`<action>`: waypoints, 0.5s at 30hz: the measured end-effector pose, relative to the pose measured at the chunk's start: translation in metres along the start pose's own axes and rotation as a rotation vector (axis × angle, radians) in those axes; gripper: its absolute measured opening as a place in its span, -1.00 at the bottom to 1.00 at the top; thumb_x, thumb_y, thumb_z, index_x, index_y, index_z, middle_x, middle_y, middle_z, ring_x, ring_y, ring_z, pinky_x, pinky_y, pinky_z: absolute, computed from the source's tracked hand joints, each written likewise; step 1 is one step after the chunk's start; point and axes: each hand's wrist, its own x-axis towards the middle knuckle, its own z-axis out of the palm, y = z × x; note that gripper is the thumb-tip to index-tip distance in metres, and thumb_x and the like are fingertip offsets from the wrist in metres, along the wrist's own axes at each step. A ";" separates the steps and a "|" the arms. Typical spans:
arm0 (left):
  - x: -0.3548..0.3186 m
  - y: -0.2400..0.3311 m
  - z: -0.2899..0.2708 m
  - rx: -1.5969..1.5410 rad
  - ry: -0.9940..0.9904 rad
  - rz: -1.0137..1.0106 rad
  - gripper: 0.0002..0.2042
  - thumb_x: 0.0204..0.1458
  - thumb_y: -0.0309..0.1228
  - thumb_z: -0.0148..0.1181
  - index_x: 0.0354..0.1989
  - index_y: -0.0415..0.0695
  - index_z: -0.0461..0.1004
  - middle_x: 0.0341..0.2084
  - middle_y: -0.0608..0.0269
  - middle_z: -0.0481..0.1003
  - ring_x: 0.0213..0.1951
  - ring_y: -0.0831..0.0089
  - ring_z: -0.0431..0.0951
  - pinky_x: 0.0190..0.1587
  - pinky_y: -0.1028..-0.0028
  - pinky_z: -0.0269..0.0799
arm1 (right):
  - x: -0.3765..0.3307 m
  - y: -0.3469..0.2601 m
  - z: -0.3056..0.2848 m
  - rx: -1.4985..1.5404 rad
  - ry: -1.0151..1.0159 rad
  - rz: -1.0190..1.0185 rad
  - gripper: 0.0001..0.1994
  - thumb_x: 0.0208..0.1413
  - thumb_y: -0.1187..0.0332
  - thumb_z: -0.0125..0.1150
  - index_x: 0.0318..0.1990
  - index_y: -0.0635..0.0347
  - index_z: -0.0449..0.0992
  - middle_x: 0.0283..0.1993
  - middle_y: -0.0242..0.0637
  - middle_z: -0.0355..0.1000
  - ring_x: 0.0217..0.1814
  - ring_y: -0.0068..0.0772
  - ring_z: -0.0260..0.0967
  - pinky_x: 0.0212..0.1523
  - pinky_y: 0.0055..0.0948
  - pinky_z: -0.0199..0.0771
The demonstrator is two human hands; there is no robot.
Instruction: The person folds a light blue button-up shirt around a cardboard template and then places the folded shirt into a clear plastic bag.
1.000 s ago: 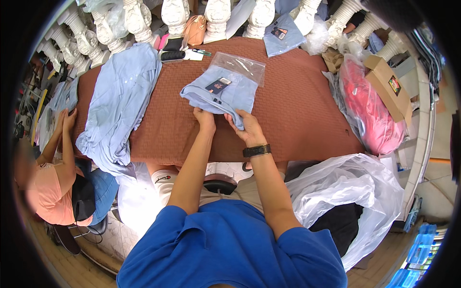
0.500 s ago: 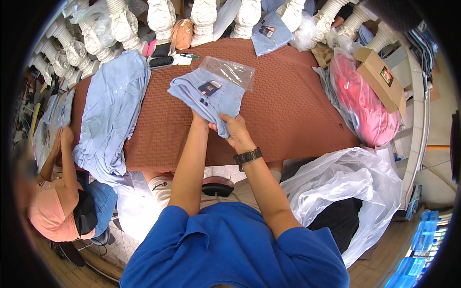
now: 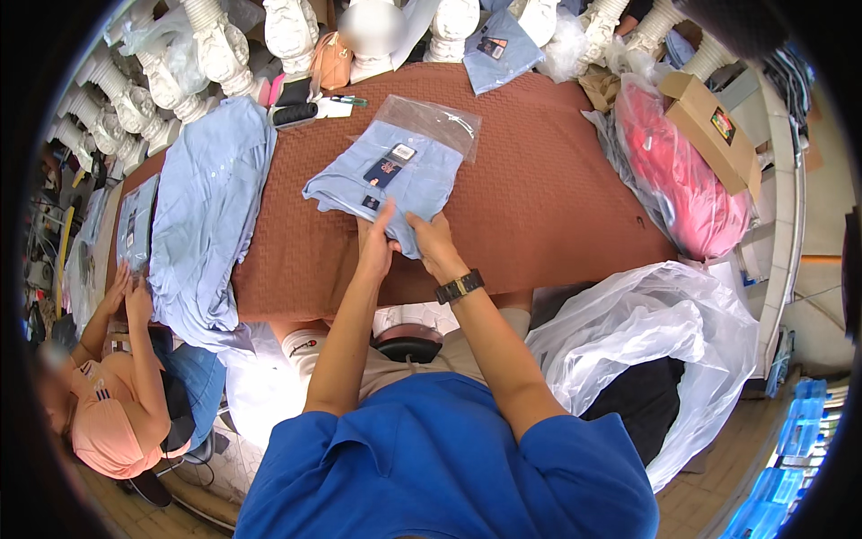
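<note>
Folded blue shirt [image 3: 431,175] partly under clear plastic [image 3: 449,121], centre of frame | right hand [image 3: 435,242] pinches its lower edge | left hand [image 3: 376,241] at same edge, finger grip cannot be told | brown tablecloth [image 3: 548,180] beneath

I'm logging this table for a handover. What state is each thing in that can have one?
Held blue shirt: folded, clear plastic past its far edge
Left hand: at that shirt's near edge, grip unclear
Right hand: closed on its near corner
Loose blue shirt: laid lengthwise, rumpled, unbagged
Black spool: on its side
Translucent bag: open, black cloth inside
Pink bundle: wrapped in plastic
Cardboard box: tilted beside the bundle
</note>
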 end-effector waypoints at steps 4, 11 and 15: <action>0.007 -0.013 -0.015 0.072 0.079 0.131 -0.40 0.10 -0.57 0.18 0.31 -0.15 0.11 0.07 0.10 0.43 0.04 0.27 0.49 0.00 0.30 0.55 | -0.003 -0.006 -0.005 -0.390 -0.076 0.112 -0.52 0.25 0.33 0.16 0.20 0.48 0.25 0.11 0.06 0.43 0.01 -0.13 0.50 -0.10 -0.18 0.61; -0.002 -0.013 -0.016 -0.008 0.135 0.056 -0.41 0.08 -0.68 0.10 0.32 -0.19 0.11 0.15 0.06 0.37 0.14 0.19 0.45 0.21 0.22 0.39 | -0.014 -0.082 -0.005 -1.211 0.220 -0.770 -0.51 -0.07 0.32 0.34 0.02 0.27 0.35 -0.08 -0.03 0.33 -0.03 0.14 0.31 -0.02 -0.01 0.35; 0.000 -0.018 -0.009 -0.028 0.108 0.052 -0.36 0.09 -0.69 0.08 0.37 -0.18 0.04 0.20 0.06 0.31 0.18 0.19 0.40 0.22 0.21 0.36 | 0.024 -0.067 0.003 -1.397 0.200 -0.976 -0.58 -0.08 0.34 0.30 -0.03 0.19 0.38 -0.02 -0.10 0.30 0.02 0.01 0.28 -0.09 -0.09 0.32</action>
